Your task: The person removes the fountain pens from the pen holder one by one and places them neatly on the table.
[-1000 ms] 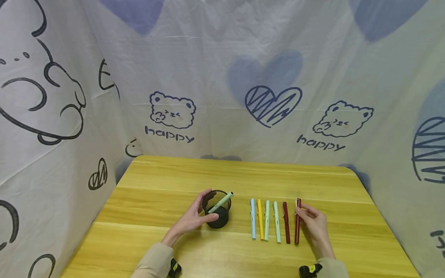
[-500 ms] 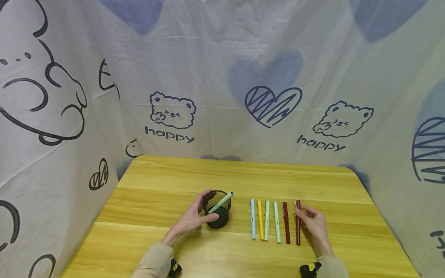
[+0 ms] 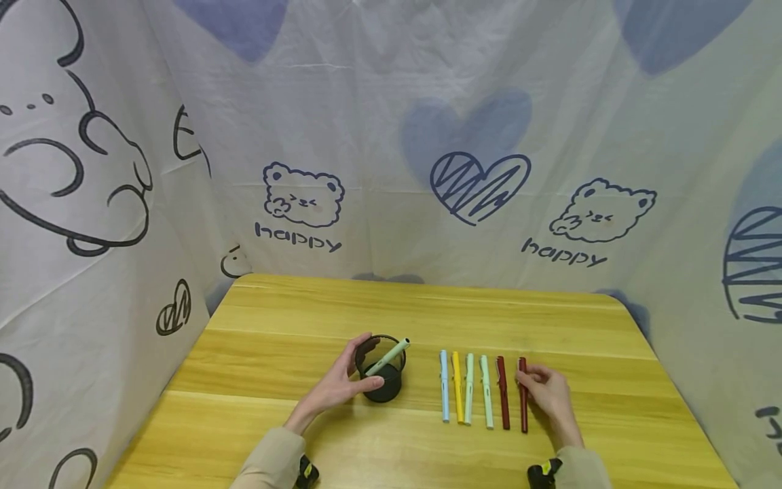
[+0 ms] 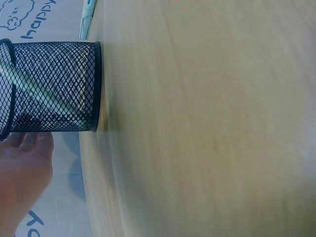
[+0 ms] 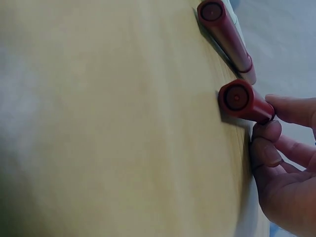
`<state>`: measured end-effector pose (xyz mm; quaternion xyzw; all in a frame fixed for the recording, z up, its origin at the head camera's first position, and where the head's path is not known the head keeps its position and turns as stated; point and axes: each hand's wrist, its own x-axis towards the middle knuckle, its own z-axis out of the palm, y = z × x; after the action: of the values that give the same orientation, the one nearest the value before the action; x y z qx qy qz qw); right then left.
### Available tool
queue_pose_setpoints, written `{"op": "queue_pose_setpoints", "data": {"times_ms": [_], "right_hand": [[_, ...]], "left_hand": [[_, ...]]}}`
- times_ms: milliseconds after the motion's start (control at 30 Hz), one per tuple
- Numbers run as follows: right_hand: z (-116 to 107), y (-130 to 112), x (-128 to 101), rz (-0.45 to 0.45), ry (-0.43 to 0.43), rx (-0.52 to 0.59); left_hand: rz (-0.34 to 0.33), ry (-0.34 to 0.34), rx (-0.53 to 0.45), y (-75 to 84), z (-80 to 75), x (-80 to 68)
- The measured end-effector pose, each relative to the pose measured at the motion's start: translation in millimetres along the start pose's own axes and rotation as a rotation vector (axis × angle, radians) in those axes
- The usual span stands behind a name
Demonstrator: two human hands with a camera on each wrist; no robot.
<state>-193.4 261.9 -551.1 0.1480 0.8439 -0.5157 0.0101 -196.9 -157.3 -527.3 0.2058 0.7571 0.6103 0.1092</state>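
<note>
My left hand curves around a black mesh pen holder, thumb at the near side and fingers behind it. A light green pen leans inside the holder, its end poking out over the right rim; the mesh shows it slanting in the left wrist view. On the right, my right hand pinches a dark red pen near its clip end, between thumb and fingers. That pen is the rightmost of a row. Beside it lies a second dark red pen, also visible as a red barrel in the right wrist view.
Left of the red pens, a light blue pen, a yellow pen and two light green pens lie roughly parallel on the wooden table. A patterned white cloth hangs behind and at both sides.
The right hand and the rightmost dark red pen have shifted slightly toward the near side of the table. The left hand and the pen holder have stayed in place.
</note>
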Motion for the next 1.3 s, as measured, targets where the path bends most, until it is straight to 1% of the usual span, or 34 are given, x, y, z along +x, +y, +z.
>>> {"op": "queue_pose_setpoints", "data": {"times_ms": [200, 533, 733, 1067, 1300], "right_hand": [[0.9, 0.4, 2.8, -0.027, -0.011, -0.101], [1.9, 0.7, 4.4, -0.043, -0.001, -0.164], [2.2, -1.3, 3.5, -0.062, 0.005, -0.178], [2.5, -3.7, 2.3, -0.064, 0.018, -0.185], [2.4, -3.0, 3.7, -0.057, 0.019, -0.193]], "left_hand": [[-0.002, 0.004, 0.003, -0.3, 0.2, -0.8], [-0.004, 0.007, 0.000, 0.3, 0.9, -1.5], [-0.004, 0.011, 0.000, 0.6, 1.3, -1.9], [0.001, 0.008, 0.007, -0.6, 1.3, -1.1], [-0.007, 0.010, 0.004, -0.7, 1.6, -0.9]]}}
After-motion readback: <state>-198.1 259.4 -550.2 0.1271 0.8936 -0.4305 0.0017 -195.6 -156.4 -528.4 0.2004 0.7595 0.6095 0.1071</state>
